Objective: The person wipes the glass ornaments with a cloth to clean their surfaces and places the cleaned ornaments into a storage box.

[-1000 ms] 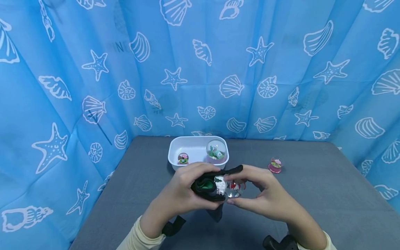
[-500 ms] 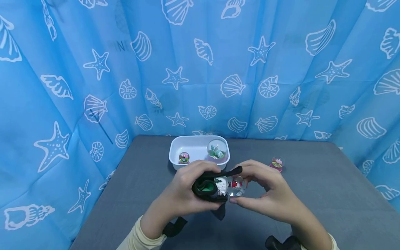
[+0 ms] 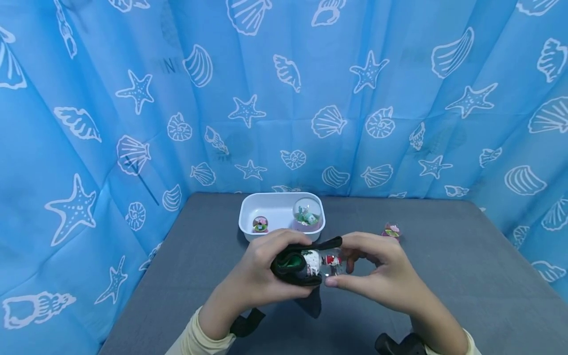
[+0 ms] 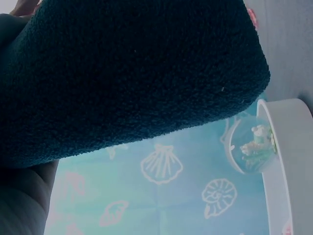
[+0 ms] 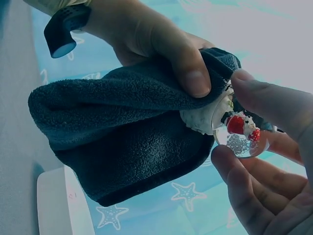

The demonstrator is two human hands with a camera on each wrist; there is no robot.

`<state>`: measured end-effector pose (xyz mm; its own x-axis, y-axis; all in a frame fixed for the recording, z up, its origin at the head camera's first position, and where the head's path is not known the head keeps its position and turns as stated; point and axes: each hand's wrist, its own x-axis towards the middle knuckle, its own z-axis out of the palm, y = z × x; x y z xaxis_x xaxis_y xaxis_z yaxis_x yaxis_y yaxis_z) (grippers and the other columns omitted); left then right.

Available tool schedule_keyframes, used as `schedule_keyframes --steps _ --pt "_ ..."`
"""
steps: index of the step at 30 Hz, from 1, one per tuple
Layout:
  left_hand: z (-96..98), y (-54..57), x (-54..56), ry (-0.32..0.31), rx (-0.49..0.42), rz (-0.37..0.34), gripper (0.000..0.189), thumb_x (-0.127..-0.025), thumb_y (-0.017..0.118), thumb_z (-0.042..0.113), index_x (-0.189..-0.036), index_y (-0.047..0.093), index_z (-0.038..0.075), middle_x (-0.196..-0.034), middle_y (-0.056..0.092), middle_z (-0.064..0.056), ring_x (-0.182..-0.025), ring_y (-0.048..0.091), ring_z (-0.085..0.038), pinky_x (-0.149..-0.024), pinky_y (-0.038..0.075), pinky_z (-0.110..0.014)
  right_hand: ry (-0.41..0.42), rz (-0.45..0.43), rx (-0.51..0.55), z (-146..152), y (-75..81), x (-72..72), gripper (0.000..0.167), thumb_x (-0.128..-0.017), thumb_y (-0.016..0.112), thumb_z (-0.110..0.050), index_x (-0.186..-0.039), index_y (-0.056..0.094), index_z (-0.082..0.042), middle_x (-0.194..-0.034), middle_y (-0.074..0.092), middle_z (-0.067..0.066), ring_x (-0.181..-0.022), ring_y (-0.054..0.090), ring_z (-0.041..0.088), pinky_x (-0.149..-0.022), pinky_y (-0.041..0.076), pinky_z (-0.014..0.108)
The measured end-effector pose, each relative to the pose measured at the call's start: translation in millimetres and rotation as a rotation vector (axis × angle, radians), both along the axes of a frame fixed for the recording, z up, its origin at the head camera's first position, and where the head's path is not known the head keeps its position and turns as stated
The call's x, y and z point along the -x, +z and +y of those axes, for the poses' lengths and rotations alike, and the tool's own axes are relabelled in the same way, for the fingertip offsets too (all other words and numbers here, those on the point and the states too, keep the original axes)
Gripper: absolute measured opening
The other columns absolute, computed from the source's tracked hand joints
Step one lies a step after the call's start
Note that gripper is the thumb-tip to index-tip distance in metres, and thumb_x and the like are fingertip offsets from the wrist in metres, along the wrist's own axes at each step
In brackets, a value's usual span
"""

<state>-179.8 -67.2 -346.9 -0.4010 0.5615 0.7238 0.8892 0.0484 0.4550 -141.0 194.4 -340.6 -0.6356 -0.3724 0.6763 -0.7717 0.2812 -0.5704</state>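
Observation:
My left hand holds a dark towel folded around the white base of a snow globe. The globe lies on its side, its clear dome pointing to the right, with a red-and-white figure inside. My right hand has thumb and fingertips around the dome, thumb on one side and fingers on the other in the right wrist view. Part of the base is hidden under the towel. In the left wrist view, the towel covers most of the picture.
Behind the hands stands a white tub with a large snow globe and a small one in it. A pink-based small globe sits on the grey table at the right. A blue shell-print curtain hangs behind.
My right fingers have shifted on the dome, and the red figure inside shows at a different angle. My left hand keeps its hold on the towel and base.

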Motion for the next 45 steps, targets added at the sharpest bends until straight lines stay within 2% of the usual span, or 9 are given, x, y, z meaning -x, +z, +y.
schedule_keyframes --steps 5,9,15,18,23,26,30,36,45 --pt "0.3 -0.6 -0.3 0.012 0.002 0.000 0.068 -0.070 0.099 0.008 -0.129 0.063 0.006 -0.120 0.072 -0.008 -0.109 0.071 -0.016 -0.098 0.062 -0.027 -0.044 -0.016 -0.001 0.2 -0.9 -0.4 0.056 -0.064 0.098 0.005 -0.113 0.077 -0.011 -0.097 0.076 0.001 -0.075 0.067 0.009 -0.068 0.062 0.023" --pt "0.3 -0.4 -1.1 0.019 0.008 -0.005 0.068 -0.071 0.098 0.006 -0.130 0.063 0.007 -0.120 0.072 -0.008 -0.109 0.071 -0.016 -0.098 0.062 -0.028 -0.091 -0.063 -0.013 -0.5 -0.9 -1.0 0.053 -0.068 0.096 0.002 -0.116 0.079 -0.014 -0.099 0.078 -0.003 -0.077 0.067 0.008 -0.067 0.060 0.025" --pt "1.8 0.3 -2.7 0.035 0.010 0.028 0.069 -0.071 0.097 0.004 -0.131 0.063 0.006 -0.119 0.073 -0.009 -0.107 0.072 -0.017 -0.097 0.062 -0.030 -0.028 -0.138 0.044 -1.3 -1.1 1.3 0.044 -0.078 0.089 0.004 -0.116 0.079 -0.015 -0.097 0.079 -0.002 -0.071 0.061 0.010 -0.058 0.051 0.027" --pt "2.0 0.6 -1.9 0.043 -0.002 0.036 0.070 -0.070 0.098 0.007 -0.131 0.063 0.006 -0.118 0.073 -0.008 -0.107 0.073 -0.017 -0.097 0.062 -0.028 -0.050 -0.162 0.048 -2.4 -1.4 1.0 0.042 -0.079 0.089 0.003 -0.114 0.079 -0.017 -0.095 0.078 -0.004 -0.072 0.061 0.012 -0.059 0.053 0.027" --pt "2.5 0.1 0.1 0.049 -0.019 0.042 0.072 -0.069 0.100 0.012 -0.130 0.062 0.006 -0.119 0.073 -0.007 -0.108 0.072 -0.015 -0.098 0.061 -0.026 -0.083 -0.206 0.026 -4.7 -0.4 0.9 0.026 -0.085 0.084 0.000 -0.104 0.078 -0.017 -0.087 0.072 -0.004 -0.071 0.062 0.012 -0.062 0.056 0.029" --pt "2.8 0.0 0.3 0.040 -0.029 0.052 0.073 -0.068 0.100 0.012 -0.130 0.063 0.005 -0.119 0.074 -0.008 -0.108 0.072 -0.016 -0.098 0.061 -0.027 -0.062 -0.250 0.022 -4.9 0.1 1.8 0.018 -0.089 0.081 -0.002 -0.101 0.077 -0.014 -0.081 0.069 -0.003 -0.069 0.062 0.013 -0.060 0.057 0.030" --pt "3.2 -0.1 -0.1 0.023 -0.033 0.049 0.072 -0.068 0.100 0.011 -0.130 0.063 0.005 -0.118 0.074 -0.008 -0.108 0.072 -0.016 -0.098 0.061 -0.027 0.014 -0.350 0.031 -4.2 1.6 2.8 0.011 -0.097 0.074 -0.003 -0.104 0.076 -0.011 -0.077 0.068 0.000 -0.064 0.063 0.016 -0.056 0.057 0.031" --pt "4.2 -1.0 -1.0 0.013 -0.032 0.034 0.071 -0.068 0.100 0.010 -0.129 0.064 0.006 -0.119 0.074 -0.008 -0.108 0.072 -0.016 -0.098 0.061 -0.029 0.097 -0.494 0.034 -1.1 2.5 4.1 0.014 -0.106 0.063 -0.005 -0.110 0.076 -0.005 -0.080 0.068 0.010 -0.063 0.065 0.021 -0.057 0.057 0.032" --pt "3.3 -1.4 0.5 0.012 -0.060 0.059 0.070 -0.067 0.100 0.011 -0.127 0.064 0.005 -0.116 0.073 -0.009 -0.106 0.072 -0.017 -0.096 0.062 -0.029 0.082 -0.479 0.009 -1.1 5.1 3.2 0.015 -0.103 0.068 -0.007 -0.114 0.075 -0.013 -0.087 0.071 0.005 -0.069 0.066 0.020 -0.060 0.059 0.033"
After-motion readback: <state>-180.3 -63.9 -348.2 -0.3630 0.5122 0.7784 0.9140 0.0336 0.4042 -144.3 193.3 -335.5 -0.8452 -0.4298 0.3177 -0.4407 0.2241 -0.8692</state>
